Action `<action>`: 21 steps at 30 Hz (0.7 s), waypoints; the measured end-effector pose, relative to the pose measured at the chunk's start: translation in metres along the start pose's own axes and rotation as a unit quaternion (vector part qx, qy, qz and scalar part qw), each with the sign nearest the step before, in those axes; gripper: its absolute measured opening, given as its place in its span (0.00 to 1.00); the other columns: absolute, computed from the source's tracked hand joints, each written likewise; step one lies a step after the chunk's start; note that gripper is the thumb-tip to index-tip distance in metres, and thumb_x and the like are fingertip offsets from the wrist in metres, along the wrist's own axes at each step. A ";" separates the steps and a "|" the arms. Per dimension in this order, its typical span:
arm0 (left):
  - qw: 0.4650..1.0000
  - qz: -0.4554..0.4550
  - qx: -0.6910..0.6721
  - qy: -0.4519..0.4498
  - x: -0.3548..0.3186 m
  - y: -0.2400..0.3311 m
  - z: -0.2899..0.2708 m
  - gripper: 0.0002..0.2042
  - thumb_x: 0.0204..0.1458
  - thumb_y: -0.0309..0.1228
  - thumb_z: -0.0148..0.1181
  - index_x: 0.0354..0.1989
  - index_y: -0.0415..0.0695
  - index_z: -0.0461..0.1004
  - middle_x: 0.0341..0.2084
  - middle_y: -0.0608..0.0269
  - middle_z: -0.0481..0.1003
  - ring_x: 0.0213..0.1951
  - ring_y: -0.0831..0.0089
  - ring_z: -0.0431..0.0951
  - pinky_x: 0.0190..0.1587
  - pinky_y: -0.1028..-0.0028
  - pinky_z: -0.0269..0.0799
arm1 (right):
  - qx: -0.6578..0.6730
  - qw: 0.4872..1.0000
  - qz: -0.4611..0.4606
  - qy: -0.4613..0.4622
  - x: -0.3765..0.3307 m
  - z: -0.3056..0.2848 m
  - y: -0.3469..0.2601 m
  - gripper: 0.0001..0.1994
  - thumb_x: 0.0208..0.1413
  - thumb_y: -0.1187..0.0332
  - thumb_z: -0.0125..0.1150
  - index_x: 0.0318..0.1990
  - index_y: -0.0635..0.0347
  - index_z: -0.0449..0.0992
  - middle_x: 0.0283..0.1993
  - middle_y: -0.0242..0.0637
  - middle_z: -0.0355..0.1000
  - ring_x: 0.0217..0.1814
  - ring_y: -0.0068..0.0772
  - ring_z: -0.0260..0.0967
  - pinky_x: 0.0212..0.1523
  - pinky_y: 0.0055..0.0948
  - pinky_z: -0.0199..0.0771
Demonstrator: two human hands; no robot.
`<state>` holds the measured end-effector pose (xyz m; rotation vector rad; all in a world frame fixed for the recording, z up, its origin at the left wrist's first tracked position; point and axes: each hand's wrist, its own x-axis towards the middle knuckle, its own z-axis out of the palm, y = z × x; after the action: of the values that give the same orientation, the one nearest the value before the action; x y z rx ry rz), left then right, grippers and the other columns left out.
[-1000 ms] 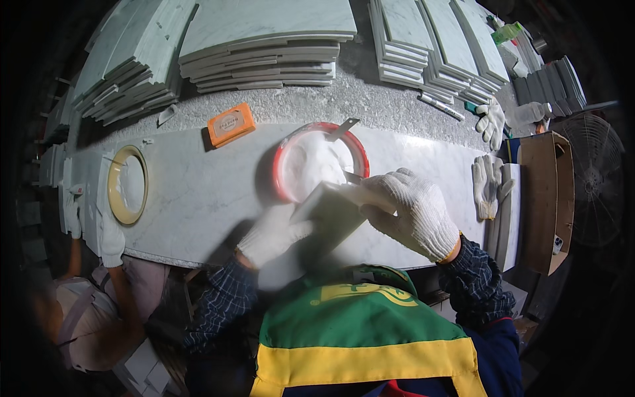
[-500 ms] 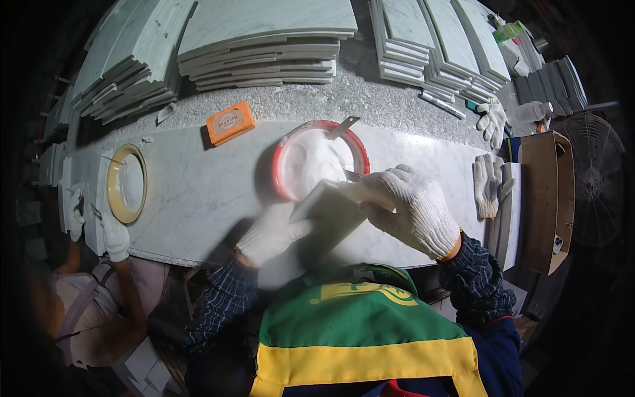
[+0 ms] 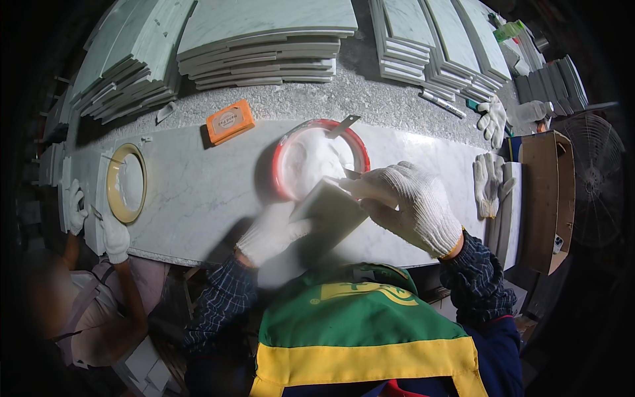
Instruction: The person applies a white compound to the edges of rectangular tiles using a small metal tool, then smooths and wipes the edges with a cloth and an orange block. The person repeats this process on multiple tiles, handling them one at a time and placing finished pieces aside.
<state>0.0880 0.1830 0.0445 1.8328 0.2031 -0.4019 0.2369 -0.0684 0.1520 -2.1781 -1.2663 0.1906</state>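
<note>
My gloved left hand grips a pale stone tile by its left side and holds it tilted above the table. At the tile's upper right edge is my gloved right hand, its fingers closed on a small metal scraper whose blade tip shows past the fingertips; the rest is hidden by the glove. Just beyond the tile stands a red-rimmed bowl of white paste. Another flat metal blade leans on that bowl's far rim.
An orange block-shaped box lies left of the bowl. Marble slabs are stacked along the back. Spare gloves and a cardboard box sit at right. A co-worker's gloved hand is near a yellow-rimmed bowl at left.
My right hand has shifted slightly along the tile's edge with the scraper. The tile and my left hand have barely moved. The co-worker's hands have shifted a little.
</note>
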 end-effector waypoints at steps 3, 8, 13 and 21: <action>1.000 -0.007 -0.013 -0.011 0.000 -0.001 0.000 0.19 0.61 0.40 0.67 0.40 0.32 0.73 0.31 0.51 0.76 0.33 0.68 0.75 0.38 0.64 0.73 | 0.003 1.000 -0.005 0.005 -0.001 0.000 -0.001 0.15 0.50 0.73 0.72 0.47 0.51 0.85 0.41 0.35 0.81 0.41 0.43 0.79 0.44 0.40 0.79; 1.000 0.002 -0.021 -0.007 0.002 0.001 0.000 0.19 0.60 0.39 0.68 0.39 0.32 0.74 0.30 0.52 0.77 0.32 0.69 0.75 0.37 0.64 0.73 | -0.004 1.000 -0.004 0.010 -0.002 0.001 -0.002 0.15 0.50 0.73 0.72 0.47 0.51 0.85 0.41 0.36 0.81 0.40 0.44 0.79 0.44 0.40 0.79; 1.000 -0.002 -0.020 -0.006 0.000 0.007 -0.001 0.19 0.60 0.39 0.68 0.40 0.31 0.75 0.30 0.52 0.78 0.32 0.70 0.76 0.37 0.64 0.73 | -0.009 1.000 -0.011 0.010 -0.001 -0.002 -0.002 0.16 0.49 0.74 0.74 0.48 0.53 0.85 0.42 0.36 0.81 0.39 0.45 0.79 0.42 0.40 0.80; 0.996 0.008 -0.089 -0.014 0.001 0.014 -0.002 0.26 0.60 0.41 0.70 0.53 0.27 0.75 0.44 0.49 0.82 0.46 0.68 0.81 0.52 0.67 0.76 | 0.272 0.929 0.249 0.035 -0.025 -0.009 0.000 0.18 0.59 0.72 0.74 0.56 0.65 0.79 0.52 0.40 0.78 0.55 0.32 0.77 0.55 0.34 0.78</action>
<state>0.0946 0.1805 0.0574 1.6516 0.1984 -0.3842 0.2273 -0.0927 0.1556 -1.9383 -0.5042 0.5886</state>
